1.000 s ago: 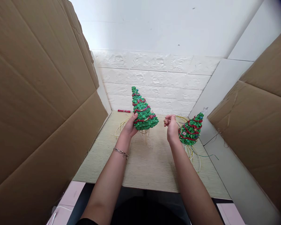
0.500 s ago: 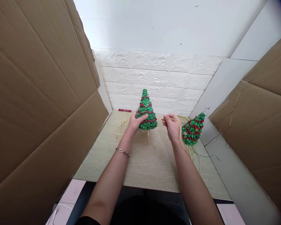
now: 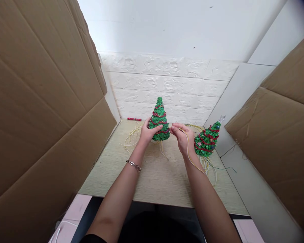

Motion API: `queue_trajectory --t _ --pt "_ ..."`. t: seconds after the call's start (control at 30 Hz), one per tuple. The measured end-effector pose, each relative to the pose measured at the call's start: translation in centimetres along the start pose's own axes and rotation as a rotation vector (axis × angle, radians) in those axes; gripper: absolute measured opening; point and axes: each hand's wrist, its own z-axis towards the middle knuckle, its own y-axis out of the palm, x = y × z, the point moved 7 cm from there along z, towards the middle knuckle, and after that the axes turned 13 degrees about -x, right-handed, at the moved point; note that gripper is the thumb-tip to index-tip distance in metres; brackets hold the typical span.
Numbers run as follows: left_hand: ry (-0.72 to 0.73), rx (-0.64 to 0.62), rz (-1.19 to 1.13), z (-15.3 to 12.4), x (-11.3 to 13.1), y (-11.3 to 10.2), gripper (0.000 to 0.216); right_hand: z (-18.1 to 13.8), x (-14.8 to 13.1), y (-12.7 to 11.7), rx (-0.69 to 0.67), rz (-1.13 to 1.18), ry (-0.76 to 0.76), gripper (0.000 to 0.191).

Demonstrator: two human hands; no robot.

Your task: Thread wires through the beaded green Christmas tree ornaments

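A small green Christmas tree (image 3: 159, 116) wound with red garland is gripped low on its left side by my left hand (image 3: 149, 132), the thumb lying across its front. At the tree's lower right edge, my right hand (image 3: 183, 135) pinches thin yellow and white wires (image 3: 188, 148). These run over the back of that hand and down along my forearm. The pinched wire ends are at the tree's side; whether they touch it I cannot tell. More wires (image 3: 162, 148) hang out below the tree. Its underside is hidden.
To the right leans a second decorated tree (image 3: 207, 139) with a star on top and loose wires (image 3: 207, 163) beneath it. A red pen-like stick (image 3: 134, 119) lies by the back wall. Cardboard panels (image 3: 91, 111) stand on both sides of the table (image 3: 162, 182).
My right hand has moved left with the wires, up to the tree's side. The tree in my left hand has shifted slightly right and tilted a little.
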Motion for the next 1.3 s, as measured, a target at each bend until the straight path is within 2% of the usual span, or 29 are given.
queue_trajectory --t 0.3,0.43,0.7,0.9,1.07,1.17,1.3 --pt "0.005 0.001 0.232 0.2 -0.7 0.0 0.075 0.1 0.3 -0.2 0.078 0.169 -0.002 0.026" --pt "0.023 -0.020 0.384 -0.1 -0.3 0.5 0.073 0.0 0.2 -0.2 0.087 0.140 -0.033 0.025" --pt "0.032 -0.060 0.393 -0.4 0.3 1.5 0.069 -0.4 -1.2 -0.8 0.170 -0.188 -0.173 0.017" --pt "0.016 -0.048 0.346 -0.4 0.2 1.4 0.070 -0.8 -1.5 -0.3 0.115 -0.425 -0.234 0.021" --pt "0.015 -0.038 0.324 -0.3 -0.1 1.2 0.071 -1.6 -2.7 0.6 0.091 -0.762 -0.409 0.017" --pt "0.011 -0.037 0.306 -0.2 -0.2 1.2 0.072 -1.7 -2.9 1.0 0.062 -0.805 -0.440 0.016" --pt "-0.004 -0.037 0.299 -0.2 -0.3 1.2 0.074 -1.7 -2.9 1.3 0.036 -0.782 -0.451 0.027"
